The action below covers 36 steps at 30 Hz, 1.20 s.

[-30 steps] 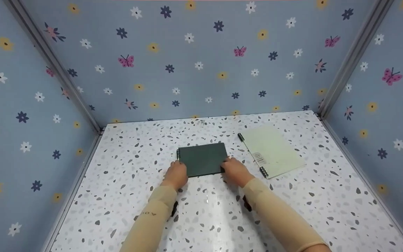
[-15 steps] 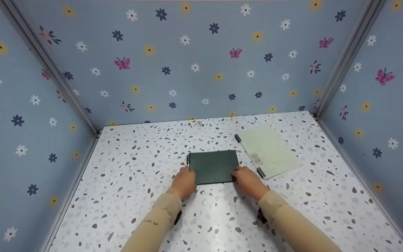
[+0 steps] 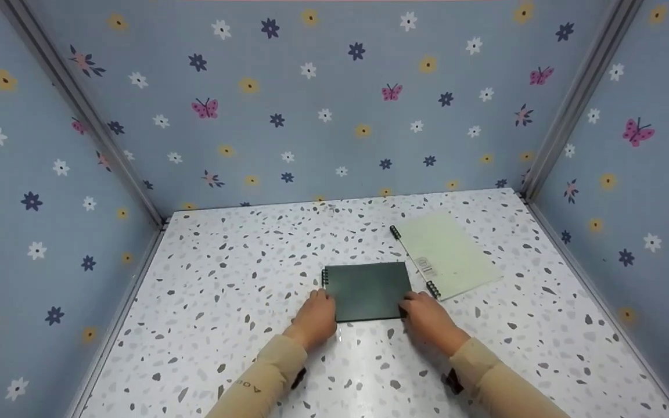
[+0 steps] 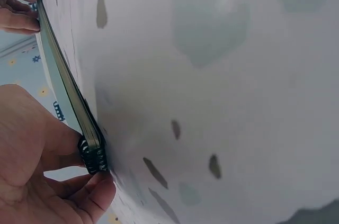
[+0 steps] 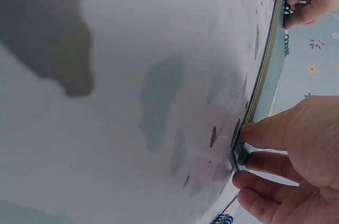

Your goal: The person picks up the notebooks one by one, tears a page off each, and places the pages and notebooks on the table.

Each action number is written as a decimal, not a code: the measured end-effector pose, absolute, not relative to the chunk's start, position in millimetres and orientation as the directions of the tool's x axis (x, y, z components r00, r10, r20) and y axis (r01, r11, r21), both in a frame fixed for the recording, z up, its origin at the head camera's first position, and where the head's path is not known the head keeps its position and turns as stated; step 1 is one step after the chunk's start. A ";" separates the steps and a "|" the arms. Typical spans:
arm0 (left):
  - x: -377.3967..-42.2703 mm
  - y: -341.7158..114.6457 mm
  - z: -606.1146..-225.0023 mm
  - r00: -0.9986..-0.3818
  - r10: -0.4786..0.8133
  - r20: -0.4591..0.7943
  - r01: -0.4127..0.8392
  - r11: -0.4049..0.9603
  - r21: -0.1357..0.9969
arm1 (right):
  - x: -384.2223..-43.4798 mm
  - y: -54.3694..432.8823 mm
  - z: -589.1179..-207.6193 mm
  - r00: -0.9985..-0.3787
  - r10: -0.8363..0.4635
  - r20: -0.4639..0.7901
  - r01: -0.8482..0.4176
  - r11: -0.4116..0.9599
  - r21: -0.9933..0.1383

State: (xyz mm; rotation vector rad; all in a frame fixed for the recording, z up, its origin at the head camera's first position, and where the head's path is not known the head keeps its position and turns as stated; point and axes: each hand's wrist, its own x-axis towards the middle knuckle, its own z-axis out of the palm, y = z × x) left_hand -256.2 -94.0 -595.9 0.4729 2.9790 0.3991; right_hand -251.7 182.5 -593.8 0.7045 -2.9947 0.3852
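A dark green spiral notebook [image 3: 369, 290] lies closed and flat on the table, its black coil on the left side. My left hand [image 3: 314, 322] pinches its coil edge near the front corner. On the opposite edge, my right hand [image 3: 432, 323] grips the near right corner. The left wrist view shows thumb and fingers of the left hand [image 4: 47, 166] about the coil, with the page edges [image 4: 74, 91] visible. In the right wrist view, the right hand [image 5: 296, 155] has its thumb and fingers around the corner of the cover.
A larger cream spiral notebook [image 3: 456, 252] lies at an angle to the right, just behind my right hand, with a barcode label near its coil. The white speckled table [image 3: 230, 278] is bounded by blue flowered panels [image 3: 334, 104] at the back and both sides.
Both hands have moved the dark green notebook to the right and nearer to me, keeping their hold on its two edges. The cream notebook stays where it was.
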 end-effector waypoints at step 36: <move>-261.6 -84.5 -594.5 -0.884 0.446 -0.143 0.405 0.882 0.242 | -301.4 164.9 -568.7 -0.997 0.039 -0.062 0.071 0.717 -0.693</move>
